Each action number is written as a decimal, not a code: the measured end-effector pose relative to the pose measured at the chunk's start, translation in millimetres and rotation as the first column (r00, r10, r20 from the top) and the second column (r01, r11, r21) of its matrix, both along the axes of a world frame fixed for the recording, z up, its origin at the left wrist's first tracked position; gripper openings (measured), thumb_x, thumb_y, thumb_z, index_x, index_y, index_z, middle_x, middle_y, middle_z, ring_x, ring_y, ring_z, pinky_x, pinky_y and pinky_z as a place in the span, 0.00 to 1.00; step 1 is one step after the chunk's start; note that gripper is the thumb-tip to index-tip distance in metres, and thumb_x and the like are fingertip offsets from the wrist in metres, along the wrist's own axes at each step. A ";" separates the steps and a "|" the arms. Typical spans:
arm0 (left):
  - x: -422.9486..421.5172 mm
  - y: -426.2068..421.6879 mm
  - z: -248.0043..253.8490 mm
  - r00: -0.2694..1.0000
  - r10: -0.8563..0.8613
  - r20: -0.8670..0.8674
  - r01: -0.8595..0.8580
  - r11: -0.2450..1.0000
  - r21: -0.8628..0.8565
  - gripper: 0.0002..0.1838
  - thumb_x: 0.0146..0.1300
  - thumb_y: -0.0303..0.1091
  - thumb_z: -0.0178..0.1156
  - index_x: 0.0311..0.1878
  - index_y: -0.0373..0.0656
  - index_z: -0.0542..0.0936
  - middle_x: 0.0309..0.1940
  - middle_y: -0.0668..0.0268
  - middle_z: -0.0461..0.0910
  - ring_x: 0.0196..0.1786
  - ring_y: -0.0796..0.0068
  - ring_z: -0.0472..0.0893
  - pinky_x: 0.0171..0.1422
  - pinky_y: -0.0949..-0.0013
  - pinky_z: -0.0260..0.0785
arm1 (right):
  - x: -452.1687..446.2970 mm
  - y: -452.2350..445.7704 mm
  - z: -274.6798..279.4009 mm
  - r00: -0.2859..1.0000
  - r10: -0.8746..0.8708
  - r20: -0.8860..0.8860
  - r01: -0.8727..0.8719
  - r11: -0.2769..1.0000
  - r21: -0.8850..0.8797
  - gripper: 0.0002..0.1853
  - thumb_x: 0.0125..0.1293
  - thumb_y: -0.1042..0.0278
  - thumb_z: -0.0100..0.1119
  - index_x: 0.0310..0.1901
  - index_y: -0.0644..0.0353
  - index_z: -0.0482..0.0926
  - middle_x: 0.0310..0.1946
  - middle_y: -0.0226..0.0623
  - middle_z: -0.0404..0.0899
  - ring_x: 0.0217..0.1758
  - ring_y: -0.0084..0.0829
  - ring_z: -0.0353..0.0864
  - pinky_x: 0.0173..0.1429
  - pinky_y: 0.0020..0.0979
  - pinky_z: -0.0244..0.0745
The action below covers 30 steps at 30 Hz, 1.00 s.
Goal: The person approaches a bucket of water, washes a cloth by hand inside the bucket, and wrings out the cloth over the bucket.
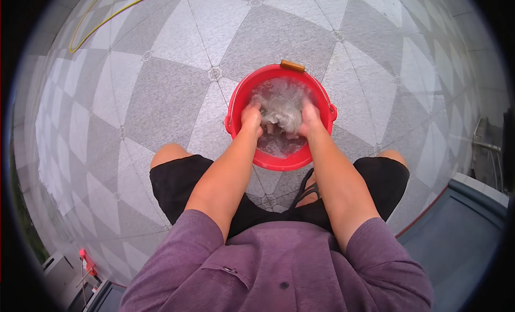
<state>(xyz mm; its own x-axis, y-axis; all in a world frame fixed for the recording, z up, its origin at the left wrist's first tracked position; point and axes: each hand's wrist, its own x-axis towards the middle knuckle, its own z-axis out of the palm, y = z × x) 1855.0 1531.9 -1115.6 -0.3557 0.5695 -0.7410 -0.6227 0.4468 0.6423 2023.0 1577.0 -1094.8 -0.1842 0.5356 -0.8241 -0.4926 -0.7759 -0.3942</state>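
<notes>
A red bucket (pixel 281 163) stands on the tiled floor, holding water and a bunched pale grey cloth (pixel 284 112). Both my hands are inside the bucket, one on each side of the cloth. My left hand (pixel 251 118) is at the cloth's left edge with its fingers curled inward, partly under the water. At the right edge, my right hand (pixel 309 119) presses against the cloth, its fingers blurred and partly hidden. The bucket's wire handle, with a wooden grip (pixel 292 66), rests against the far rim.
Patterned grey and white tiles (pixel 166 97) surround the bucket. A yellow hose (pixel 107 20) lies at the upper left. My knees are on either side of the bucket. A dark grey surface (pixel 456 237) is at lower right, a red object (pixel 87 261) at lower left.
</notes>
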 end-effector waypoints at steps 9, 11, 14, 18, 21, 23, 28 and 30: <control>-10.8 21.8 -40.4 0.760 -0.236 0.605 0.044 0.948 0.315 0.24 0.82 0.52 0.47 0.68 0.47 0.76 0.61 0.59 0.81 0.58 0.58 0.83 0.58 0.53 0.81 | -60.1 -56.5 114.7 0.903 0.186 0.386 -0.397 0.703 0.590 0.17 0.71 0.60 0.66 0.54 0.63 0.85 0.50 0.39 0.84 0.54 0.35 0.84 0.57 0.35 0.78; 3.9 26.1 17.7 0.744 -0.268 0.612 -0.007 0.913 0.408 0.23 0.83 0.52 0.47 0.66 0.47 0.77 0.58 0.62 0.83 0.54 0.62 0.84 0.55 0.57 0.82 | -71.5 -72.0 129.6 0.743 0.096 0.663 -0.630 0.435 0.643 0.18 0.68 0.56 0.68 0.51 0.61 0.86 0.47 0.43 0.81 0.55 0.43 0.82 0.60 0.38 0.76; -11.2 21.3 47.0 0.491 -0.554 0.672 0.120 0.807 0.578 0.21 0.83 0.51 0.47 0.64 0.47 0.78 0.56 0.66 0.82 0.53 0.66 0.83 0.57 0.65 0.80 | -88.2 -84.3 155.7 0.586 -0.011 0.810 -0.764 0.327 0.556 0.17 0.65 0.52 0.69 0.43 0.58 0.87 0.45 0.45 0.78 0.53 0.52 0.82 0.59 0.44 0.77; 16.8 -0.5 -1.7 0.918 -0.370 0.142 0.239 0.803 0.546 0.18 0.82 0.49 0.51 0.59 0.46 0.80 0.50 0.65 0.84 0.49 0.66 0.84 0.52 0.63 0.81 | -84.8 -61.5 122.3 0.362 -0.097 0.927 -0.866 0.333 0.373 0.18 0.65 0.47 0.69 0.40 0.56 0.88 0.42 0.46 0.85 0.47 0.53 0.85 0.53 0.47 0.80; 19.6 1.3 -4.2 0.780 -0.101 0.617 -0.108 0.950 0.292 0.15 0.80 0.44 0.53 0.53 0.45 0.82 0.45 0.63 0.86 0.42 0.61 0.86 0.50 0.58 0.82 | -67.3 -19.4 72.8 0.298 -0.092 0.950 -0.794 0.529 0.300 0.21 0.67 0.43 0.66 0.41 0.57 0.87 0.39 0.53 0.87 0.44 0.57 0.86 0.51 0.50 0.80; 40.6 9.7 48.7 0.929 -0.037 0.369 0.004 0.996 0.089 0.17 0.79 0.43 0.54 0.53 0.40 0.83 0.42 0.60 0.87 0.41 0.62 0.86 0.49 0.61 0.79 | -44.2 4.1 57.8 0.255 0.000 0.967 -0.744 0.639 0.196 0.24 0.69 0.41 0.64 0.42 0.59 0.86 0.38 0.56 0.87 0.45 0.59 0.86 0.51 0.52 0.79; 20.8 14.3 23.0 0.945 -0.199 -0.261 0.220 0.974 0.054 0.17 0.76 0.39 0.57 0.53 0.34 0.84 0.42 0.57 0.88 0.44 0.67 0.85 0.51 0.60 0.76 | -26.9 -5.4 -21.0 0.145 -0.085 0.986 -0.703 0.692 0.163 0.25 0.75 0.45 0.54 0.42 0.62 0.86 0.50 0.65 0.83 0.54 0.65 0.82 0.59 0.56 0.77; 14.1 15.2 22.5 0.927 -0.143 -0.348 0.162 0.986 0.026 0.15 0.72 0.36 0.61 0.51 0.33 0.85 0.39 0.52 0.88 0.44 0.65 0.85 0.52 0.58 0.74 | -26.1 -25.7 -20.2 0.082 0.189 0.979 -0.671 0.737 -0.086 0.23 0.75 0.47 0.53 0.47 0.61 0.87 0.56 0.67 0.81 0.58 0.65 0.81 0.61 0.56 0.76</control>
